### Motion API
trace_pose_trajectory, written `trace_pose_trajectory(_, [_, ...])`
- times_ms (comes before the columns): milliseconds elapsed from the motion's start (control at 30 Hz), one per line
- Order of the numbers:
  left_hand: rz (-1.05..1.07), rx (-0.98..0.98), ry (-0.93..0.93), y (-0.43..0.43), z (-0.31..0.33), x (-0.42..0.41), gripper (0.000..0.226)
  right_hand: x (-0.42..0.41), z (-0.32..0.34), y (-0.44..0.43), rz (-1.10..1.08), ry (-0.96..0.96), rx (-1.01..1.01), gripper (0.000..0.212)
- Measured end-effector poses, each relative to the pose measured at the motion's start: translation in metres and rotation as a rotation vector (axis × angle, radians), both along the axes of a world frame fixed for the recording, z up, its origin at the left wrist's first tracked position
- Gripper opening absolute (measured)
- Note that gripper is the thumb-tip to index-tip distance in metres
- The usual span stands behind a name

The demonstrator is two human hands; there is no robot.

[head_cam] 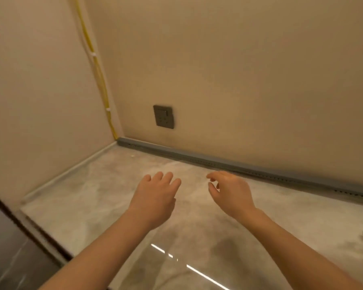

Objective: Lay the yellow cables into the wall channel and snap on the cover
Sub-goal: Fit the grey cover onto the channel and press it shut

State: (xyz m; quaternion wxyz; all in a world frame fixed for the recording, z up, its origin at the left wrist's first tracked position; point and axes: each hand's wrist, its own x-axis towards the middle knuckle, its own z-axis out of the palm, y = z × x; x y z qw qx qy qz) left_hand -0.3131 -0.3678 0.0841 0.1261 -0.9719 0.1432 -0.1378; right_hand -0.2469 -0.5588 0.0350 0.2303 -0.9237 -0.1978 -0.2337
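**A:** What's at my far left?

**B:** A dark panel [15, 248] at the lower edge, blurred, with a dark threshold running beside it. Past it is the glossy stone floor [88, 197].

**A:** And the cables?

**B:** The yellow cables [96, 65] run up the corner where the two walls meet, up and to the left of your hands. Two white clips [93, 54] cross them, one high and one lower. Their bottom end reaches the floor corner, right at the start of the grey channel [218, 164].

**A:** What's to the right of them?

**B:** A dark socket plate [163, 116] on the facing wall, above the channel's left end.

**A:** My hands?

**B:** Both are bare and hold nothing. Your left hand [155, 195] is over the floor, palm down, with the fingers nearly straight and a little spread. Your right hand [231, 191] is just beside it and not touching it. Its fingers are loosely curled, and the thumb and forefinger are near each other with nothing between them. Its fingertips are close to the channel, but I cannot tell whether they touch it.

**A:** And the channel itself?

**B:** It lies along the foot of the facing wall and runs off to your right, with a row of small holes along it
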Motion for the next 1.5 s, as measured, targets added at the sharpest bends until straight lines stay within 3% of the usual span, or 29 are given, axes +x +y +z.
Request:
trace_pose_trajectory(333, [0.073,-0.15,0.056,0.17,0.003,-0.031,0.036,-0.019,0.007,0.198,-0.004,0.145,0.08,0.021])
trace_pose_trajectory(600, [0.146,-0.185,0.186,0.262,-0.035,0.017,0.036,0.049,-0.014,0.282,-0.005,0.281,0.059,0.021])
trace_pose_trajectory(900, [0.188,-0.009,0.295,0.34,-0.044,0.174,0.038,0.179,-0.037,0.349,0.001,0.337,0.07,0.024])
trace_pose_trajectory(1233, [-0.012,0.234,-0.055,0.373,-0.013,0.331,0.029,0.28,-0.039,0.386,-0.095,0.256,-0.046,0.031])
trace_pose_trajectory(1367, [-0.201,0.435,0.036,0.362,-0.032,0.376,0.045,0.298,-0.046,0.4,-0.149,0.229,-0.176,0.038])
trace_pose_trajectory(1500, [-0.153,0.508,0.141,0.357,-0.041,0.407,0.034,0.31,-0.056,0.405,-0.209,0.21,-0.281,0.038])
